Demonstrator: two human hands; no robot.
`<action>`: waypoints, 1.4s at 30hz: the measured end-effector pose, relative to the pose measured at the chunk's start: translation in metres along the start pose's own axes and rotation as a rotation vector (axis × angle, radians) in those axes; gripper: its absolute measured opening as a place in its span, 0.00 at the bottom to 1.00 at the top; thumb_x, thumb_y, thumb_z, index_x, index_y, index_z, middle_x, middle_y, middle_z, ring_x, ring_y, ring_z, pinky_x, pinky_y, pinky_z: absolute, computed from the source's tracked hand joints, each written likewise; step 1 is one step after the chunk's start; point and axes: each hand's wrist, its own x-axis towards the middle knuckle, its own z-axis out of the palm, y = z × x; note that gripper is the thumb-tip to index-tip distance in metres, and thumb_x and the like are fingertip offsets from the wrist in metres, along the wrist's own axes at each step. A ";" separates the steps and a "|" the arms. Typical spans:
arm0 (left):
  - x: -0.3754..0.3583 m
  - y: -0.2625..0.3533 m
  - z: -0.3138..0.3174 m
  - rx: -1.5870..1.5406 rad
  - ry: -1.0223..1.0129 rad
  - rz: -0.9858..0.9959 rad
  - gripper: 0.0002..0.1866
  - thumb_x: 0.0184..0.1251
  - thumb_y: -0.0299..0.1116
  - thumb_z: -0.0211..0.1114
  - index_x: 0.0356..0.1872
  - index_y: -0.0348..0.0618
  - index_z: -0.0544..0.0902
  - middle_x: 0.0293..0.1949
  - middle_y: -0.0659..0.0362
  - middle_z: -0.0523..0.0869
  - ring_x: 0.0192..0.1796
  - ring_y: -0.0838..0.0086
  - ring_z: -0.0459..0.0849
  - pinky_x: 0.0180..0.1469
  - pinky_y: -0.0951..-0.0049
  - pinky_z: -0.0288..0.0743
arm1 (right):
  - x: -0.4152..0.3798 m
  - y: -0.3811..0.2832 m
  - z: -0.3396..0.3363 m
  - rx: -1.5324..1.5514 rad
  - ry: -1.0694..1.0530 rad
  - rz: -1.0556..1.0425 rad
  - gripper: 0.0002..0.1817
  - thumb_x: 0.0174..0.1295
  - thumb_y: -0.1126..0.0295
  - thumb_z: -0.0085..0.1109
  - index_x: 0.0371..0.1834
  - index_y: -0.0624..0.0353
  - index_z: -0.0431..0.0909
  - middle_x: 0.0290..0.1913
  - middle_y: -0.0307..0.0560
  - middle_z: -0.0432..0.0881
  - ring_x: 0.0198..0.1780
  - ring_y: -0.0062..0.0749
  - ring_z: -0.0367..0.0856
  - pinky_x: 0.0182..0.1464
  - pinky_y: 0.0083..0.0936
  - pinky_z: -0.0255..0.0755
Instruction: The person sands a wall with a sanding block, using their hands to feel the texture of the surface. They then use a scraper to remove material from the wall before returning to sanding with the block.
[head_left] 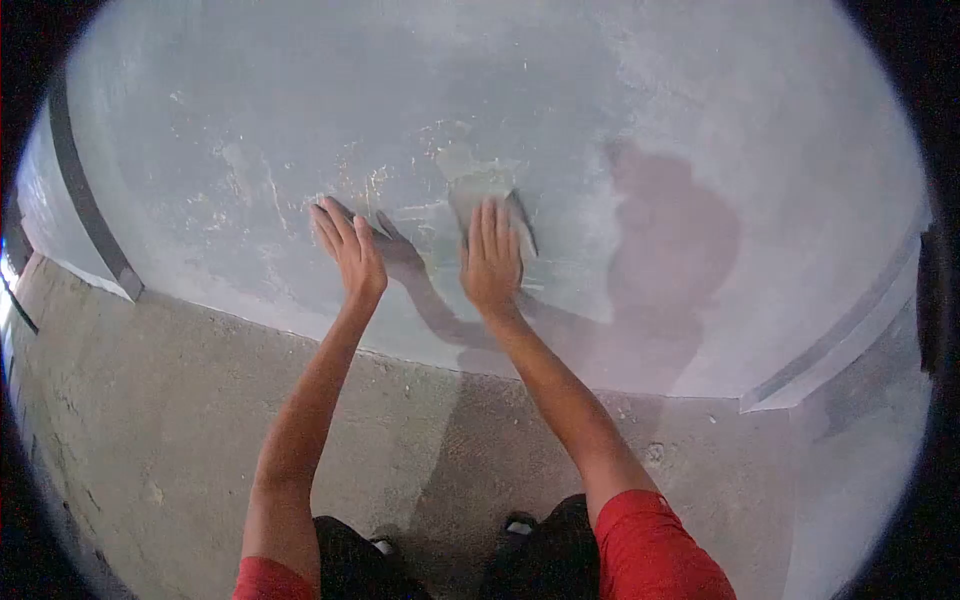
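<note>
My right hand (pixel 491 262) lies with its fingers stretched up over a small grey sheet of sandpaper (pixel 472 190), pressing it flat against the grey wall (pixel 560 130). One dark edge of the sheet shows to the right of the fingers. To the left, my left hand (pixel 352 252) rests on or very near the same wall, fingers extended and nothing seen in it. Around both hands the wall surface has pale patches and chipped, scratched marks. Whatever lies under the left palm is hidden.
A rough concrete floor (pixel 200 400) meets the wall's base below the hands. Dark vertical bands with ledges (pixel 90 200) stand at the wall's left and right ends. My shadow falls on the wall at right. My shoes (pixel 520 524) stand on the floor.
</note>
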 end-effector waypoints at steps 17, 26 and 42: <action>0.005 0.025 -0.012 -0.033 0.040 0.132 0.34 0.74 0.52 0.32 0.72 0.38 0.44 0.73 0.42 0.37 0.74 0.48 0.34 0.72 0.51 0.32 | 0.043 -0.010 -0.024 0.093 0.017 0.196 0.30 0.69 0.63 0.36 0.70 0.72 0.48 0.73 0.62 0.44 0.74 0.56 0.40 0.72 0.47 0.36; 0.001 0.023 -0.018 -0.033 0.020 0.113 0.34 0.75 0.52 0.32 0.72 0.39 0.43 0.73 0.43 0.37 0.74 0.47 0.35 0.72 0.50 0.33 | -0.030 0.001 0.018 -0.019 -0.062 0.124 0.31 0.69 0.64 0.36 0.69 0.75 0.46 0.73 0.67 0.42 0.74 0.59 0.39 0.72 0.49 0.36; 0.011 0.027 -0.022 -0.062 0.086 0.126 0.33 0.75 0.51 0.32 0.72 0.39 0.42 0.73 0.42 0.38 0.74 0.47 0.35 0.72 0.50 0.33 | 0.042 -0.021 -0.027 0.060 0.008 0.144 0.32 0.66 0.66 0.43 0.69 0.72 0.48 0.73 0.65 0.44 0.74 0.56 0.41 0.72 0.46 0.38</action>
